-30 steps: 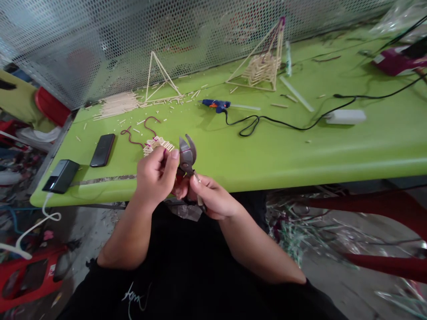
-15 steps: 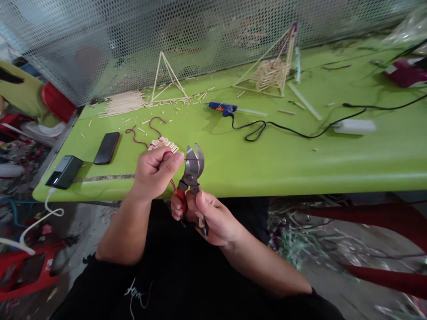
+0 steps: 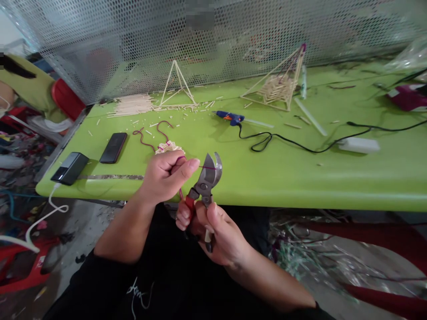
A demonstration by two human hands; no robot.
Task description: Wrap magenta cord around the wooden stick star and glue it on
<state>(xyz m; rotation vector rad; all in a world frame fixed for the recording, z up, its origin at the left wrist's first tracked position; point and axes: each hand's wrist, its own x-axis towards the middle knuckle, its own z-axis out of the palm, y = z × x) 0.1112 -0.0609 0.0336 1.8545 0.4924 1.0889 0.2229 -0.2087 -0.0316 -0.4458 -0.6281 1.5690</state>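
Note:
My left hand (image 3: 167, 175) is closed, pinching a purple cord (image 3: 204, 167) between thumb and fingers. The cord's short end runs right, across the parted blades of the pruning shears (image 3: 207, 175). Those shears have one red handle showing, and my right hand (image 3: 213, 231) is wrapped round the handles with the blades pointing up. Just beyond my left hand lies a small piece built of pale sticks (image 3: 169, 147), with purple cord tails curling from it on the table. My left hand partly covers this stick piece.
On the green table (image 3: 267, 178) lie a blue glue gun (image 3: 230, 118) with a black cable, a phone (image 3: 114, 147), a power bank (image 3: 70, 168) and a pile of sticks (image 3: 131, 105). Two stick pyramid frames stand behind, one plain (image 3: 177, 84), one with a stacked centre (image 3: 276, 87). A perforated panel backs the table.
Both hands and the shears have shifted slightly right and down in the view, and the scene has shifted too. The cord still lies across the parted blades.

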